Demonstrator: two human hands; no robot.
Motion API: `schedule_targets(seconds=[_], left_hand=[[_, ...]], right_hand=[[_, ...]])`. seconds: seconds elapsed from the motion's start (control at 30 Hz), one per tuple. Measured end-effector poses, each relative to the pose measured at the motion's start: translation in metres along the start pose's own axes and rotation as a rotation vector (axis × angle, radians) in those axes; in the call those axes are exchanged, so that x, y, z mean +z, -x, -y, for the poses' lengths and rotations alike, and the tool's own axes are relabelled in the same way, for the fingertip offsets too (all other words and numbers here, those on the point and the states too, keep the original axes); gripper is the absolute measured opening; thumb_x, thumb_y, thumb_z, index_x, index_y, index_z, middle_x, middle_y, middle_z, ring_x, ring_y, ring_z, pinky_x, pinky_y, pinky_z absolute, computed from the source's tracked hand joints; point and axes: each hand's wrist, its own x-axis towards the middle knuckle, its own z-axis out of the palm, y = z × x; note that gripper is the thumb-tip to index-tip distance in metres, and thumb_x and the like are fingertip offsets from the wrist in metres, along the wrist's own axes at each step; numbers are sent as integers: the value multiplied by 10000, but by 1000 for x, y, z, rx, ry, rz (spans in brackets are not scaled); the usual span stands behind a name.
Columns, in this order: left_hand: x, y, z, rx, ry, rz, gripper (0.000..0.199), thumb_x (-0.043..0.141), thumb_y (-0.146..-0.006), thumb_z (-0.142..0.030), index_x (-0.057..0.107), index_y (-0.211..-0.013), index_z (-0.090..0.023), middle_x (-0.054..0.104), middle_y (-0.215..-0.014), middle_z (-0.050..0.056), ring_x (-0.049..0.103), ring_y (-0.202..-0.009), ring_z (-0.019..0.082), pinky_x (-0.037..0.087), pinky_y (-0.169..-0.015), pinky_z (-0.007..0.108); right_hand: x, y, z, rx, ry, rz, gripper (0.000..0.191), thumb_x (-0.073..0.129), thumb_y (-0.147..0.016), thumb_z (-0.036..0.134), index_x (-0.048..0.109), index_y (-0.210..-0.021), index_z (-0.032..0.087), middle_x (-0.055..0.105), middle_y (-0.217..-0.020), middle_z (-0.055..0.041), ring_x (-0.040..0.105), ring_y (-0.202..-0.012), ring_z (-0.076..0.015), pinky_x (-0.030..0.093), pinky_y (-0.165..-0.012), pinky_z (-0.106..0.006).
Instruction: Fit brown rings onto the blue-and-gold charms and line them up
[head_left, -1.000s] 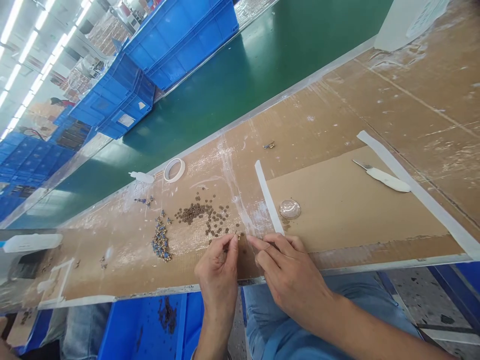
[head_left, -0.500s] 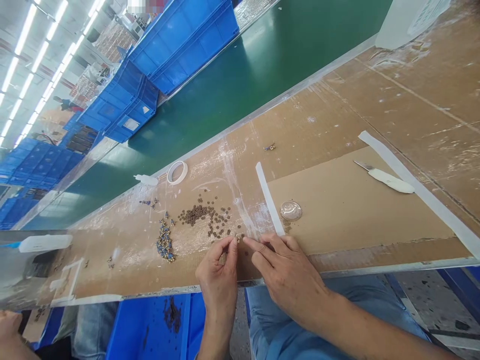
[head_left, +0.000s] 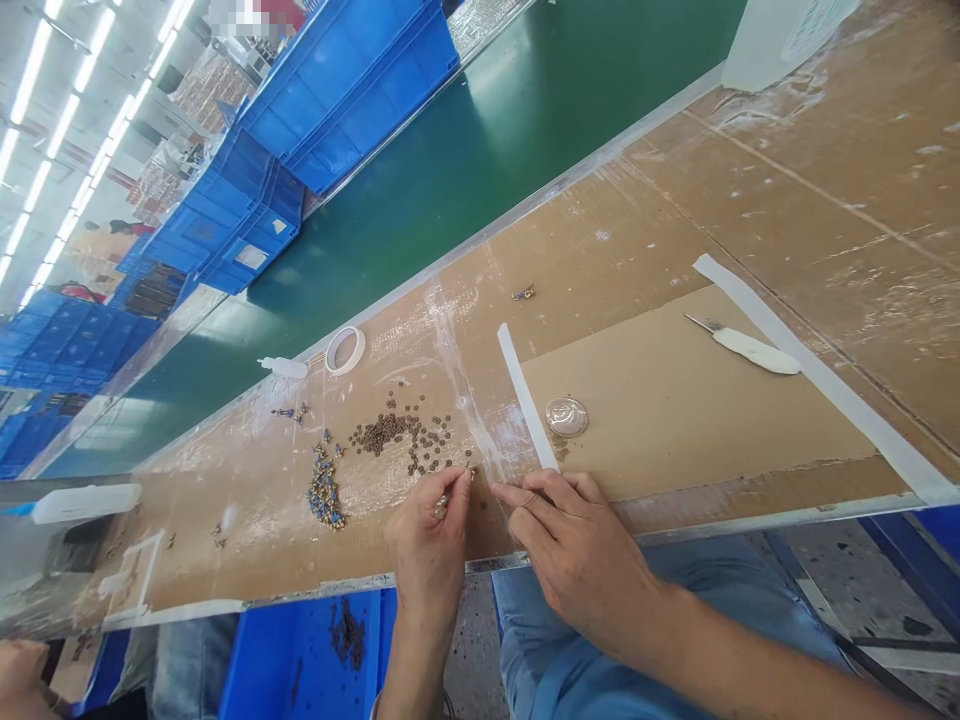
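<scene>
My left hand (head_left: 429, 535) is closed in a pinch over the near part of the bench. A tiny gold-coloured piece (head_left: 472, 471) shows at its thumb and fingertip; its exact kind is too small to make out. Something shiny (head_left: 441, 507) also shows between thumb and palm. My right hand (head_left: 574, 535) lies just to the right, index finger stretched towards the left fingertips, the other fingers partly bent, with nothing visible in it. Beyond the left hand spreads a pile of small brown rings or beads (head_left: 386, 430). Left of it lies a heap of small blue-and-gold pieces (head_left: 324, 495).
A clear oval disc (head_left: 567, 416) and a white-handled knife (head_left: 754, 348) lie on a cardboard sheet (head_left: 675, 400). Farther back are a tape roll (head_left: 345, 350), a small white bottle (head_left: 285, 367), a green conveyor belt (head_left: 420, 200) and blue crates (head_left: 352, 90). Another person's hand (head_left: 22, 665) is at lower left.
The view has shifted slightly, so most things sit further left. My right fingertips are a little farther from the left fingertips; the left hand keeps its pinch.
</scene>
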Motion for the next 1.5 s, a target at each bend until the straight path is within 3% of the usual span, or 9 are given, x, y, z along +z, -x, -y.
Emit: schedule_targets(seconds=[0.63, 1.0, 1.2, 1.33, 1.5], left_hand=[[2, -3, -2, 48, -113, 30, 175, 610, -861, -322, 744, -833, -213, 776, -796, 28, 714, -708, 188, 544, -690, 293], [6, -8, -13, 416, -513, 35, 283, 476, -953, -205, 683, -761, -193, 707, -713, 40, 632, -623, 179, 435, -588, 276], [8, -2, -23, 499, -684, 108, 256, 467, -928, -96, 634, -755, -187, 656, -744, 62, 598, -709, 220, 443, -640, 309], [7, -4, -15, 479, -537, 88, 245, 478, -937, -126, 665, -792, -190, 688, -765, 64, 633, -720, 211, 476, -654, 301], [-1, -1, -2, 160, -76, 1, 146, 609, -892, -260, 738, -853, -205, 771, -818, 40, 713, -740, 190, 560, -699, 293]], right_hand=[[1, -1, 0, -8, 20, -26, 172, 482, -885, 18, 598, -865, 142, 684, -1155, -82, 532, -1027, -229, 350, -841, -386], [0, -2, 0, 4, 8, -28, 172, 492, -881, 12, 603, -875, 144, 687, -1120, -65, 528, -1018, -216, 353, -833, -375], [0, -2, 0, 14, -14, -32, 167, 502, -866, 15, 601, -891, 148, 687, -1079, -72, 528, -1025, -221, 353, -825, -371], [0, 0, -1, 22, -41, -47, 166, 517, -846, 8, 595, -885, 150, 687, -1069, -63, 523, -1020, -227, 365, -826, -379], [-1, -2, -2, 59, -138, -73, 207, 471, -883, 13, 613, -964, 140, 674, -1100, -76, 551, -980, -223, 430, -846, -389]])
